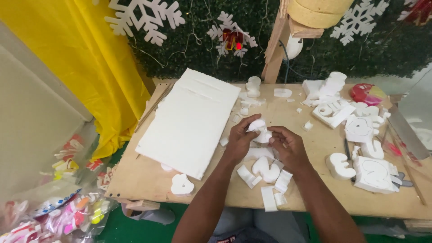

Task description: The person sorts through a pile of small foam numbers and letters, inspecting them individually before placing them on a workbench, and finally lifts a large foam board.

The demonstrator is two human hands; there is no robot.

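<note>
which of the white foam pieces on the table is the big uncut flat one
The large rectangular foam sheet lying left of the left hand. It is a broad flat slab, while the others are small cut shapes and scraps scattered over the wooden table.

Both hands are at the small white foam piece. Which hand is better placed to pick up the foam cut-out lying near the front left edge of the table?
Probably the left hand. The foam cut-out lies on its side of the table, while the right hand would have to cross over. Both hands grip the small foam piece.
</note>
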